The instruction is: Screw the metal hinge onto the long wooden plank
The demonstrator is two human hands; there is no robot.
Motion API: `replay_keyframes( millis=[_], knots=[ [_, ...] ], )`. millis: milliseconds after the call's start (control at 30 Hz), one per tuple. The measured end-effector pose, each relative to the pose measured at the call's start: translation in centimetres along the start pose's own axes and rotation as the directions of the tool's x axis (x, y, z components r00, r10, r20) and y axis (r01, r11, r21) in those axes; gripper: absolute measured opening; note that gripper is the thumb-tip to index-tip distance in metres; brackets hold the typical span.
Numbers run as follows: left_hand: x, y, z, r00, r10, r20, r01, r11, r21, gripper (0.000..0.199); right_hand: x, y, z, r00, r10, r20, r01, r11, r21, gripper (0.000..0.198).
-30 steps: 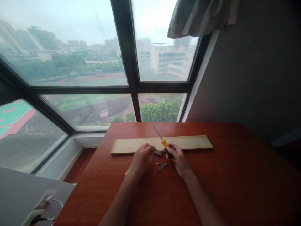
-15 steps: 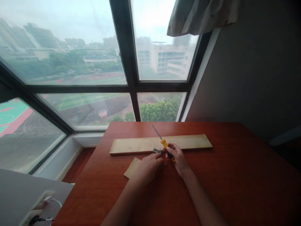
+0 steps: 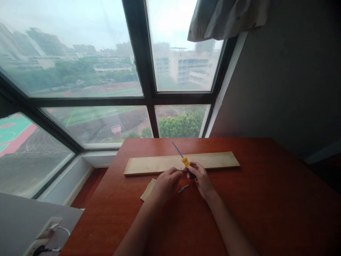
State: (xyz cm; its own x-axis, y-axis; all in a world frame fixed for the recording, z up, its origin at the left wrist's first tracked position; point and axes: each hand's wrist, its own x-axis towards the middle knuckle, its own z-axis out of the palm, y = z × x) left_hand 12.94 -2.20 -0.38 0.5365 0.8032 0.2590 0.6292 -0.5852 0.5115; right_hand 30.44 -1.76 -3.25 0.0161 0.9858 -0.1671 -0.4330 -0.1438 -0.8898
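My right hand [image 3: 201, 178] is closed round the yellow and black handle of a screwdriver [image 3: 185, 163], its shaft pointing up and to the left over a long wooden board [image 3: 154, 163]. My left hand [image 3: 165, 183] is at the board's near edge with thumb and fingers pinched together; whatever they hold is hidden. Two or so screws [image 3: 183, 188] lie on the table between my hands. Partly under my left hand and wrist is a small piece of wood [image 3: 147, 191] with a hole near its corner.
The reddish-brown table [image 3: 255, 206] stands against a window with dark frames [image 3: 151, 97]. A curtain [image 3: 226, 19] hangs at the top right. Wall sockets [image 3: 49, 227] with plugged-in cables are at the lower left.
My left hand has moved up, away from the screws, which now show in full. The small metal bracket seen beyond its fingers is now out of sight. My right hand stays put.
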Motion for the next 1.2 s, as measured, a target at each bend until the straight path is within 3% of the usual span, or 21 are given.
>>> replay_keyframes(
  millis=[133,367,867,1200],
  knots=[
    [0.0,-0.7,0.6,0.989,-0.028,-0.148,0.025,0.999,-0.019,0.024,0.0,-0.1,0.1,1.000,0.007,-0.005,-0.007,1.000,0.000,0.035],
    [0.0,-0.9,1.4,0.970,-0.084,-0.227,0.113,0.987,0.118,0.019,0.0,0.0,0.1,1.000,0.002,-0.004,-0.002,1.000,0.007,0.035],
    [0.3,-1.4,2.5,0.984,-0.068,-0.163,0.098,0.978,0.185,0.018,-0.1,0.0,0.2,1.000,0.001,-0.005,0.000,1.000,0.009,0.035],
    [0.5,-1.6,2.6,0.969,-0.057,-0.239,0.108,0.972,0.209,0.021,0.0,0.1,0.1,1.000,-0.001,-0.002,0.001,1.000,0.009,0.035]
  ],
)
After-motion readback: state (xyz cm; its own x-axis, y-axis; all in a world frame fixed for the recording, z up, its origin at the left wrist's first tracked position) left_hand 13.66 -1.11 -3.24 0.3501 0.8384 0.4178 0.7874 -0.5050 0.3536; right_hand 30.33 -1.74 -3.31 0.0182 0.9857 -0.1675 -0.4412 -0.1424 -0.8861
